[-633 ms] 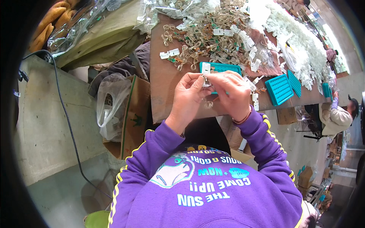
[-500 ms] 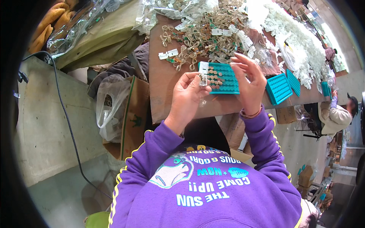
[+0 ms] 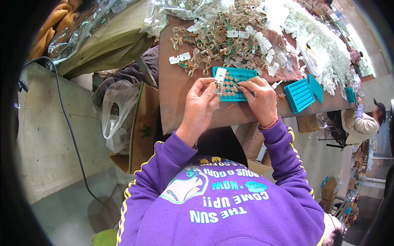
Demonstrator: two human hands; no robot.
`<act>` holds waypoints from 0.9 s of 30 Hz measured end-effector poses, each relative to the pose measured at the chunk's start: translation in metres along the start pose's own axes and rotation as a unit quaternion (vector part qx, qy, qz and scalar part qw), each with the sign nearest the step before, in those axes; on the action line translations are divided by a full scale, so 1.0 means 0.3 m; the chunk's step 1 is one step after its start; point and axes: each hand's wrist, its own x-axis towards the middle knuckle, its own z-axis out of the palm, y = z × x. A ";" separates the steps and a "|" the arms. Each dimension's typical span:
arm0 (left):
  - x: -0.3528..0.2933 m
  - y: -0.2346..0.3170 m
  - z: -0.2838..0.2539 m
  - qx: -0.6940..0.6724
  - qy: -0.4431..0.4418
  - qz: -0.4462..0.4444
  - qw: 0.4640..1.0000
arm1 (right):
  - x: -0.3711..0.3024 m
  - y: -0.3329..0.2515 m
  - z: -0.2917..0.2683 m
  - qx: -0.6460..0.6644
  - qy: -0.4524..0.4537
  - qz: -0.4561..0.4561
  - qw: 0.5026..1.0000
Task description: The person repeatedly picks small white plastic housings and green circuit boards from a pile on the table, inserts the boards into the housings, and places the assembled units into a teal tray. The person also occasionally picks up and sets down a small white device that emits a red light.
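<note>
Between the thumb and fingers of my left hand [image 3: 198,107] is a small plastic case [image 3: 220,75], white at its far end and see-through at the near end. It is held over the left part of a teal tray [image 3: 247,75] with rows of round hollows. Copper-coloured discs [image 3: 230,78] fill several of those hollows. My right hand [image 3: 261,97] is over the tray's right side, its thumb and fingertips pinched together at the discs. Whatever lies between those fingertips is too small and hidden to make out.
Beyond the tray spreads a heap of looped clear cords [image 3: 227,45] with white plastic pieces. More white pieces [image 3: 314,53] pile up at the far right. A second teal tray [image 3: 299,96] sits to the right. A cardboard box [image 3: 143,123] stands left of the table; a person [image 3: 363,125] sits far right.
My right hand has come down and left from its raised, looser pose to the discs in the tray, fingertips now together. The left hand still holds the plastic case, now tilted slightly.
</note>
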 end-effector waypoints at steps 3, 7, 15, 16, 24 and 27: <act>-0.004 0.008 0.008 -0.005 0.002 -0.010 1.000 | 0.020 -0.025 -0.015 0.042 -0.014 0.042 0.998; -0.006 0.007 0.032 0.005 0.020 -0.015 1.000 | 0.047 -0.093 -0.041 0.168 0.018 0.046 0.985; -0.006 -0.002 0.039 0.023 0.032 0.018 0.999 | 0.074 -0.171 -0.010 0.166 0.036 -0.029 0.985; -0.007 -0.003 0.039 0.030 0.030 0.019 0.999 | 0.075 -0.167 -0.016 0.170 0.017 -0.019 0.985; -0.007 -0.001 0.025 0.012 0.037 0.024 0.999 | 0.078 -0.160 -0.010 0.147 -0.003 -0.070 0.987; -0.006 -0.001 0.013 -0.011 0.007 0.025 1.000 | 0.043 -0.169 0.024 0.142 0.039 -0.093 0.985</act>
